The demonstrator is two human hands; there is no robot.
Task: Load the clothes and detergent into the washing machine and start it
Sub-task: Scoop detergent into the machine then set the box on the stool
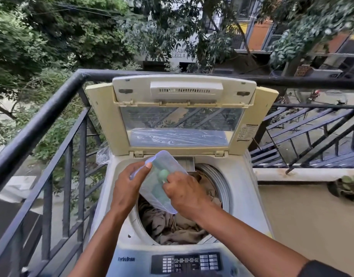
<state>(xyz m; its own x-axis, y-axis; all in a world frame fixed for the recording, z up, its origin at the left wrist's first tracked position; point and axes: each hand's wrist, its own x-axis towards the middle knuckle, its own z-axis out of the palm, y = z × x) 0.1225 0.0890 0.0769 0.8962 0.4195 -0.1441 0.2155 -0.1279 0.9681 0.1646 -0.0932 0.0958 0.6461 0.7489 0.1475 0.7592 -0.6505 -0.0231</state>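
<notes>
A top-loading washing machine (240, 196) stands in front of me with its lid (178, 116) raised. Brown clothes (172, 226) fill the drum. Above the drum opening my left hand (130, 184) grips a clear plastic detergent container (164, 166) by its left edge, tilted toward me. My right hand (184, 190) reaches into the container and pinches a green scoop (164, 173). A small detergent tray (187, 162) shows at the back rim of the opening. The control panel (186, 262) lies at the front edge, below my forearms.
A black metal balcony railing (52, 112) runs along the left side and behind the machine. A low beige ledge (304, 174) and a potted plant (348, 184) sit to the right. Trees and buildings lie beyond.
</notes>
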